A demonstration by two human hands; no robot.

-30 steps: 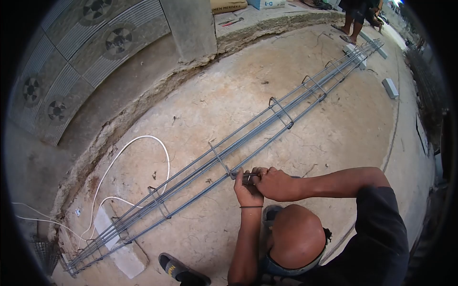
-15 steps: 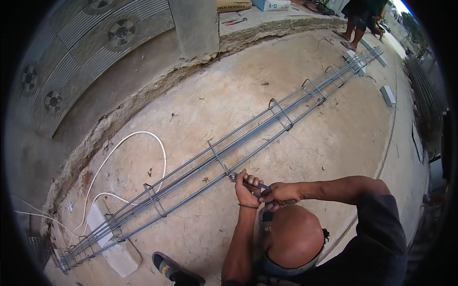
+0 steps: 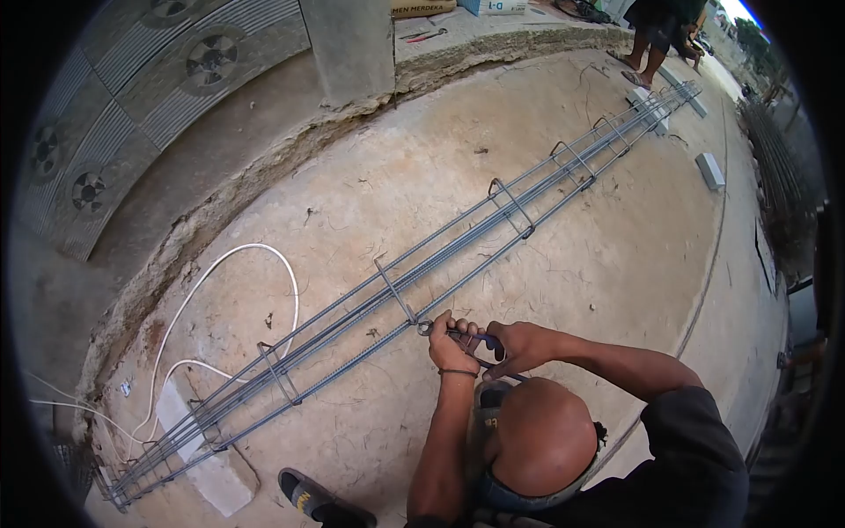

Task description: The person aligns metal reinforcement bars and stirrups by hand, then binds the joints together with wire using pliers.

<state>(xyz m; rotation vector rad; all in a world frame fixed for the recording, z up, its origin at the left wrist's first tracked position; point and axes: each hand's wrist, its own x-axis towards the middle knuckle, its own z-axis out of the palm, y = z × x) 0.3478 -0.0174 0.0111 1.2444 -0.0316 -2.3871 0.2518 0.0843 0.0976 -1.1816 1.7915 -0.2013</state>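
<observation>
A long cage of steel bars (image 3: 466, 238) with square stirrups runs diagonally across the ground. By its near bar, my left hand (image 3: 453, 345) is closed around the front part of a dark plier-like tool, whose round head (image 3: 425, 327) touches or nearly touches the bar at a stirrup corner. My right hand (image 3: 518, 346) is closed at the tool's blue-and-dark handles (image 3: 493, 343), which look spread apart. The fingers partly cover the tool. Any wire in its jaws is too small to make out. My bent knee (image 3: 541, 436) is just below the hands.
Pale blocks (image 3: 224, 484) lie under the cage's near end, others (image 3: 647, 110) at its far end. A white cable (image 3: 295, 290) loops at left. A person's legs (image 3: 651, 57) stand at the far end. Red pliers (image 3: 427, 36) rest on the ledge; a loose block (image 3: 709, 172) lies at right.
The tool's handles have spread further, and my right hand has moved slightly up and away from my left. The whole view has shifted a little.
</observation>
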